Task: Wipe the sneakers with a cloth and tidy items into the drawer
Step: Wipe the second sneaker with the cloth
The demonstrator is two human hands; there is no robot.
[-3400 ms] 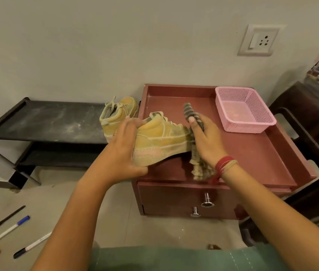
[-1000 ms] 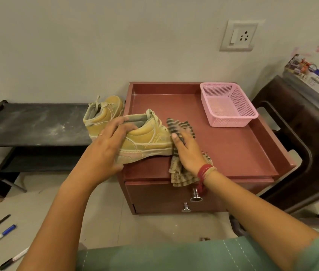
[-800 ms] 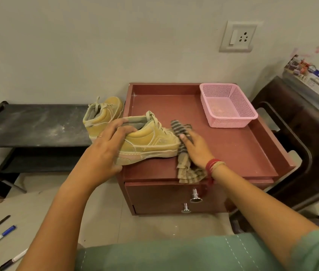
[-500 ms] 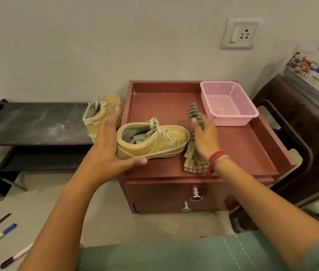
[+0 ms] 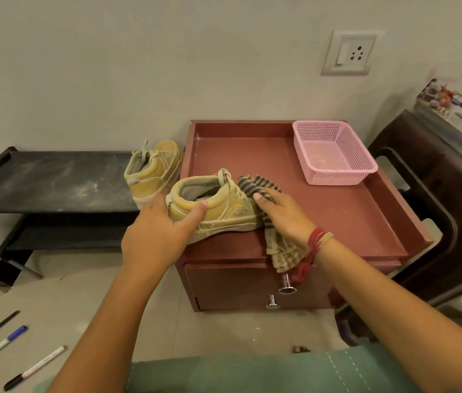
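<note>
The tan sneaker (image 5: 218,205) sits at the front left corner of the cabinet top (image 5: 337,211), heel toward the person, toe pointing right, laces loose over the tongue. The left hand (image 5: 153,236) grips it at the heel, thumb hooked up against the side of the collar and fingers wrapped round the back. Over on the toe end, the right hand (image 5: 283,217) holds the striped cloth (image 5: 278,251) pressed against the front of the shoe; the cloth bunches up above the fingers and its tail hangs down past the front edge of the cabinet. A red thread band (image 5: 316,239) is on that wrist. So the two hands are apart, one at each end of the same shoe. The second sneaker (image 5: 153,171) stands just left of the cabinet, on the dusty black shelf (image 5: 48,180), heel facing the camera. At the back right of the cabinet top is a pink basket (image 5: 334,154), well apart from the shoe. Below, the drawer front (image 5: 238,287) is closed, with two metal knobs (image 5: 287,285). Down on the floor at lower left lie a few pens (image 5: 35,367). A dark chair (image 5: 436,194) stands to the cabinet's right, and a wall socket (image 5: 348,52) sits above.
</note>
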